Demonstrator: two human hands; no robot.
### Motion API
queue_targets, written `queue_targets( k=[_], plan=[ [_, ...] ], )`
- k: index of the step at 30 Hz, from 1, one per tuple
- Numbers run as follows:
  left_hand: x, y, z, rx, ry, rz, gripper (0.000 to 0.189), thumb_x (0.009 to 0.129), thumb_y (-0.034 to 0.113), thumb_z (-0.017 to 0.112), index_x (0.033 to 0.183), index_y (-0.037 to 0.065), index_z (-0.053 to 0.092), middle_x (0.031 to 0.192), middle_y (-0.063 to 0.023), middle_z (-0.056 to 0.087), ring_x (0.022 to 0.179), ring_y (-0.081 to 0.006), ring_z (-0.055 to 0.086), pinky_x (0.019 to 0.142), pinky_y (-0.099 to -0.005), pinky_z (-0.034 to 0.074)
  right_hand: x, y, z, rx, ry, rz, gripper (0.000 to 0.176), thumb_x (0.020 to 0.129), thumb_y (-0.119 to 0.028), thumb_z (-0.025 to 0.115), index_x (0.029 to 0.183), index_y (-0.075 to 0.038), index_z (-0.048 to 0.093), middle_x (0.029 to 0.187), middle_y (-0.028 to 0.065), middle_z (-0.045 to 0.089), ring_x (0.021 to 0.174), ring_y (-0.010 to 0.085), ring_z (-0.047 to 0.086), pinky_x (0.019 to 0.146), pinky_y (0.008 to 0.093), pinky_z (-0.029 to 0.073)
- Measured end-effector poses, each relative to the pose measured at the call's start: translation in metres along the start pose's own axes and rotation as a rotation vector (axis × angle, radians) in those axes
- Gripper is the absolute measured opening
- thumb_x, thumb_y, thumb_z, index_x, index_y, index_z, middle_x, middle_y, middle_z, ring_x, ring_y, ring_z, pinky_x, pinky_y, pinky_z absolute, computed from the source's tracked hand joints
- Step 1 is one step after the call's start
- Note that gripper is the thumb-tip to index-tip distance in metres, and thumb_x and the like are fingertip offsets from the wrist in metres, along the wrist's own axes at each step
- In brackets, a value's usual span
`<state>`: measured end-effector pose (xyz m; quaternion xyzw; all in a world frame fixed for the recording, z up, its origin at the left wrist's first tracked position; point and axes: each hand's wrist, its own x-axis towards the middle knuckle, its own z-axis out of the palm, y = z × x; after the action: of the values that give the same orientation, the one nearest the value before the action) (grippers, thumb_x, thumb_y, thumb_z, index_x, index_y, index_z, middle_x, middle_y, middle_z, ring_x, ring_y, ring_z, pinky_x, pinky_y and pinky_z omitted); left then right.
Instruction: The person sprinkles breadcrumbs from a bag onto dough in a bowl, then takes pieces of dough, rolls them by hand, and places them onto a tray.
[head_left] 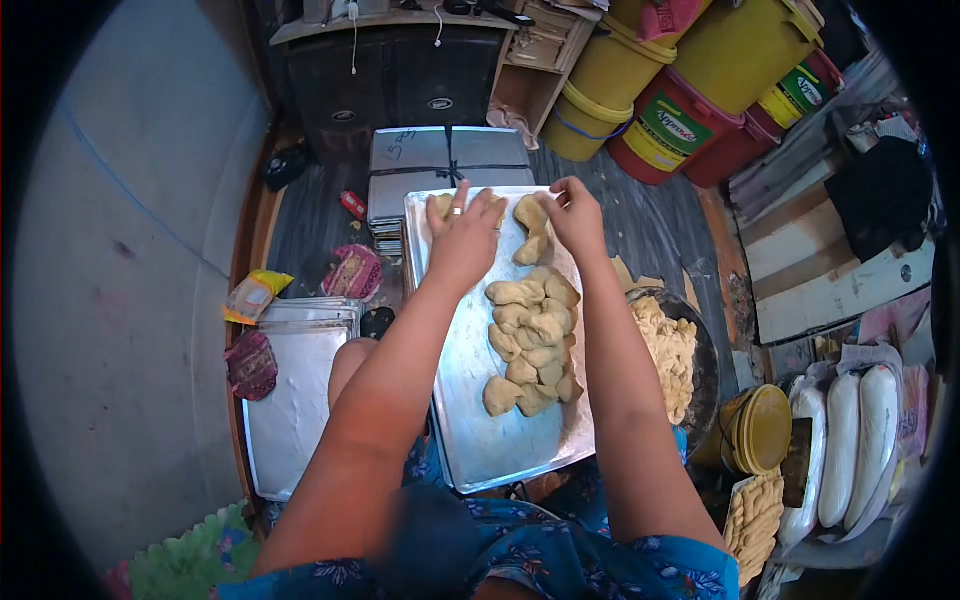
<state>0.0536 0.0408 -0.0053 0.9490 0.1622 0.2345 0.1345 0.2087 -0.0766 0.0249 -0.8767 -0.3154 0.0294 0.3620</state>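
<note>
A metal baking tray point(465, 440) lies before me, with a cluster of dough pieces point(540, 335) on its middle and right side. At the far left corner my left hand point(466, 240) rests over dough, fingers spread, a ring on one finger; its palm hides part of that dough. Beside it, a separate elongated piece of dough point(530, 215) lies near the far edge. My right hand point(578, 220) has curled fingers, thumb and forefinger closed at the upper edge of this piece. To the right, partly behind my forearm, a round pan holds a mass of dough point(665, 350).
Stacked trays stand at the left point(290, 400), and a tied stack of trays point(450, 160) is beyond my tray. Yellow buckets point(600, 80) and red buckets point(665, 125) crowd the far right. A yellow tub point(760, 430) and white wrapped packages point(840, 450) are at near right.
</note>
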Motion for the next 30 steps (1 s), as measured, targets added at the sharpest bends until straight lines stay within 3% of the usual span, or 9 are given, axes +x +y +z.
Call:
queue_targets(
  k=[2,3,8,11,14,17,21,25,30],
  plan=[
    [-0.002,0.001,0.013,-0.032,0.102,0.126,0.044,0.086,0.016,0.059,0.129,0.022,0.057,0.136,-0.0039,0.053,0.141,-0.0293,0.028,0.108,-0.0653,0.011,-0.011,0.001,0.0,-0.089,-0.296,-0.047,0.051,0.067,-0.036,0.079,0.103,-0.002,0.065,0.099,0.0201,0.063,0.095,0.0323,0.064,0.081,0.0392,0.049],
    [-0.002,0.003,0.014,-0.021,0.049,0.126,0.043,0.087,0.016,0.057,0.129,0.022,0.057,0.137,-0.0028,0.052,0.142,-0.0293,0.027,0.109,-0.0653,0.01,-0.033,-0.003,0.002,-0.162,-0.24,-0.166,0.052,0.067,-0.035,0.079,0.103,-0.001,0.065,0.095,0.0214,0.065,0.093,0.0339,0.064,0.081,0.0399,0.05],
    [-0.004,0.008,0.017,0.047,-0.127,0.11,0.042,0.091,0.013,0.048,0.132,0.022,0.055,0.143,-0.0011,0.047,0.144,-0.0302,0.023,0.11,-0.0652,0.007,-0.044,-0.016,-0.014,-0.222,-0.534,-0.21,0.045,0.07,-0.016,0.069,0.112,0.001,0.063,0.117,0.0233,0.06,0.104,0.0354,0.061,0.089,0.04,0.048],
    [-0.004,0.009,0.015,0.11,-0.182,0.102,0.044,0.091,0.01,0.047,0.133,0.022,0.054,0.145,-0.0016,0.044,0.144,-0.0307,0.022,0.11,-0.0656,0.006,-0.043,0.002,-0.024,0.047,-0.641,-0.307,0.059,0.063,-0.003,0.067,0.121,0.001,0.057,0.117,0.0163,0.061,0.106,0.026,0.06,0.095,0.0339,0.045],
    [-0.006,0.008,0.024,0.092,-0.096,0.116,0.041,0.09,0.011,0.046,0.129,0.02,0.057,0.142,-0.0051,0.047,0.143,-0.0308,0.024,0.111,-0.0644,0.007,-0.052,-0.008,-0.041,0.494,-0.6,-0.272,0.057,0.065,0.003,0.063,0.121,0.0,0.057,0.112,0.0105,0.062,0.105,0.0219,0.059,0.095,0.033,0.045],
    [-0.005,0.012,0.02,0.034,0.031,0.132,0.04,0.089,0.012,0.048,0.127,0.017,0.059,0.139,-0.0084,0.05,0.141,-0.031,0.029,0.111,-0.0625,0.01,-0.054,-0.008,-0.061,0.532,-0.409,-0.019,0.056,0.067,0.005,0.061,0.123,-0.001,0.057,0.107,0.0067,0.062,0.101,0.0204,0.059,0.093,0.0319,0.045],
    [0.005,0.006,0.016,0.048,0.164,-0.021,0.046,0.085,0.016,0.058,0.131,0.015,0.054,0.141,-0.0089,0.047,0.137,-0.0308,0.034,0.11,-0.0594,0.016,-0.033,0.042,-0.043,-0.244,-0.269,-0.227,0.059,0.071,-0.007,0.071,0.127,-0.004,0.055,0.114,0.0124,0.064,0.099,0.0301,0.062,0.094,0.0367,0.046],
    [0.003,-0.009,0.015,0.042,0.066,-0.112,0.044,0.085,0.018,0.06,0.128,0.012,0.056,0.127,-0.0099,0.058,0.134,-0.0321,0.039,0.109,-0.0615,0.013,-0.029,0.022,-0.003,-0.119,-0.098,-0.308,0.051,0.074,-0.017,0.07,0.125,-0.014,0.06,0.116,0.0137,0.065,0.114,0.0317,0.055,0.099,0.0405,0.042],
    [0.004,0.0,0.002,0.011,-0.042,-0.135,0.022,0.082,0.018,0.063,0.101,0.009,0.065,0.114,-0.0094,0.063,0.129,-0.0317,0.043,0.108,-0.0629,0.012,-0.009,0.021,0.014,0.02,-0.154,-0.151,0.059,0.073,-0.012,0.071,0.13,-0.011,0.055,0.122,0.0181,0.06,0.106,0.033,0.061,0.094,0.0374,0.047]
  ],
)
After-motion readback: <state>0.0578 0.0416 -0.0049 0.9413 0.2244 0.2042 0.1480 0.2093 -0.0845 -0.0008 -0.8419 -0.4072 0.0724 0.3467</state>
